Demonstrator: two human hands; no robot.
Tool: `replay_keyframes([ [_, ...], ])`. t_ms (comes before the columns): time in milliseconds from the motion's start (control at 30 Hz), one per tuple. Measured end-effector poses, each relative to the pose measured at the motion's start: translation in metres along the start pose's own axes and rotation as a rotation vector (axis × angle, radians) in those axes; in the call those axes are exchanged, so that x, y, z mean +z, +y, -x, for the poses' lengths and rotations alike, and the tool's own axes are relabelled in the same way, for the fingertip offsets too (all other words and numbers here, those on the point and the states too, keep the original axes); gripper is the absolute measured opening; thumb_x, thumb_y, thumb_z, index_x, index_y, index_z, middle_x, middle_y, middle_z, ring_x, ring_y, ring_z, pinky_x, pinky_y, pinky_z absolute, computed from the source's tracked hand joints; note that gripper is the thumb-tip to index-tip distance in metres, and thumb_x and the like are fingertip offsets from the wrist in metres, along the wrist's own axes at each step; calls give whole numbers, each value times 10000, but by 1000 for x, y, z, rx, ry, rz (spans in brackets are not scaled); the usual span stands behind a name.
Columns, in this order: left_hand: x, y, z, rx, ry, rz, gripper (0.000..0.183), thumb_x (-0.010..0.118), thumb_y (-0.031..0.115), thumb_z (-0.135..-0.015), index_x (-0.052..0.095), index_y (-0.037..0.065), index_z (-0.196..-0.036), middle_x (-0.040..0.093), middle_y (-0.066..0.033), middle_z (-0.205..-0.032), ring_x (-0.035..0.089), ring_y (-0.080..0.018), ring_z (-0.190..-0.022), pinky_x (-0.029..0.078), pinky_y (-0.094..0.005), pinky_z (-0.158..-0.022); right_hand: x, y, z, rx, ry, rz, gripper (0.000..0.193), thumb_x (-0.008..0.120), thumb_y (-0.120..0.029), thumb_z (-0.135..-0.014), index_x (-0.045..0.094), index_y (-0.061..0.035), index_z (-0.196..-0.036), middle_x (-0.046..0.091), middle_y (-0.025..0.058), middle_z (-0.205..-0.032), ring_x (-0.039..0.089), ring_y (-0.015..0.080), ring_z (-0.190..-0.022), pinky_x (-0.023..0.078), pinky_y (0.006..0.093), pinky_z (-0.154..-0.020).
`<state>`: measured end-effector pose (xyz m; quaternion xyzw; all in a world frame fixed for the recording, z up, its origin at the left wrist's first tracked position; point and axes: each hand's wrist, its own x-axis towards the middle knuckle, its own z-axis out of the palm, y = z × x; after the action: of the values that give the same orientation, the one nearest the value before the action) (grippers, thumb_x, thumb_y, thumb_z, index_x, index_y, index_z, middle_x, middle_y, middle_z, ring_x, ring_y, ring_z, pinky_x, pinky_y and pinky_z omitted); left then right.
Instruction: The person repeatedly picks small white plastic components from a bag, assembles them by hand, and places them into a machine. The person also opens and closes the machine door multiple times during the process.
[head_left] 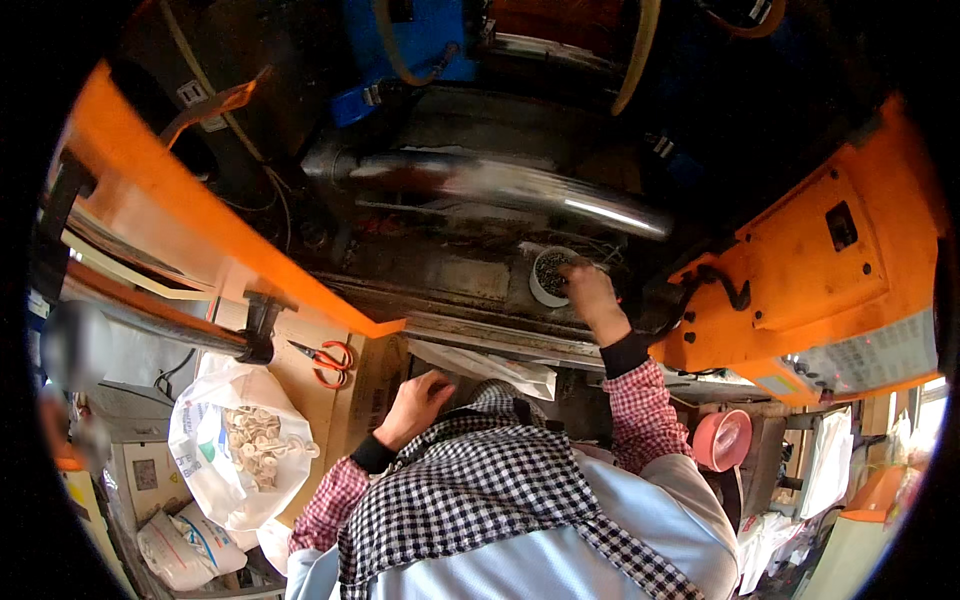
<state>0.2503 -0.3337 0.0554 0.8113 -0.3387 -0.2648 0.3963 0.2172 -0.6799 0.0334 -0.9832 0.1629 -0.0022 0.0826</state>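
Note:
My right hand point(596, 302) reaches forward to a white round tub point(541, 289) on the machine's dark ledge. Its fingers are drawn together, with their tips down among many small dark pieces point(550, 268) in the tub; whatever they grip is hidden. Close to my body, at the edge of the checked apron point(470, 480), hovers my left hand point(415, 410). Its fingers are curled in and pressed together, and I cannot make out whether anything is between them. Red-handled scissors point(330, 362) lie on a board left of that hand.
A white bag point(240, 440) of beige, disc-like parts stands at the left. Orange machine panels point(230, 235) flank me, the right one point(840, 260) carrying controls. A shiny metal bar point(500, 185) crosses behind the tub. At the right hangs or stands a pink container point(722, 440).

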Motion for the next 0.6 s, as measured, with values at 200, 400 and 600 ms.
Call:
replay_keyframes([
  [200,14,32,-71,154,44,-34,199,541,186,-899,576,-4,-948,561,-130,-683,511,-239,-545,413,-357,-522,18,13,-4,-184,180,-38,160,603,-68,-749,667,-24,-888,618,172,-943,607,338,-815,512,403,-689],
  [400,23,68,-140,46,-2,72,241,488,201,-937,575,-23,-960,583,-86,-687,548,-162,-550,450,-318,-516,32,34,-7,-198,151,-217,136,598,-72,-767,663,-15,-872,616,157,-879,596,335,-788,499,401,-674],
  [600,33,83,-177,-131,-45,412,212,509,178,-925,564,-25,-897,613,-72,-719,580,-120,-572,481,-268,-505,0,24,-7,-244,127,-318,136,583,-65,-759,654,-3,-857,608,160,-859,592,340,-794,489,402,-669],
])
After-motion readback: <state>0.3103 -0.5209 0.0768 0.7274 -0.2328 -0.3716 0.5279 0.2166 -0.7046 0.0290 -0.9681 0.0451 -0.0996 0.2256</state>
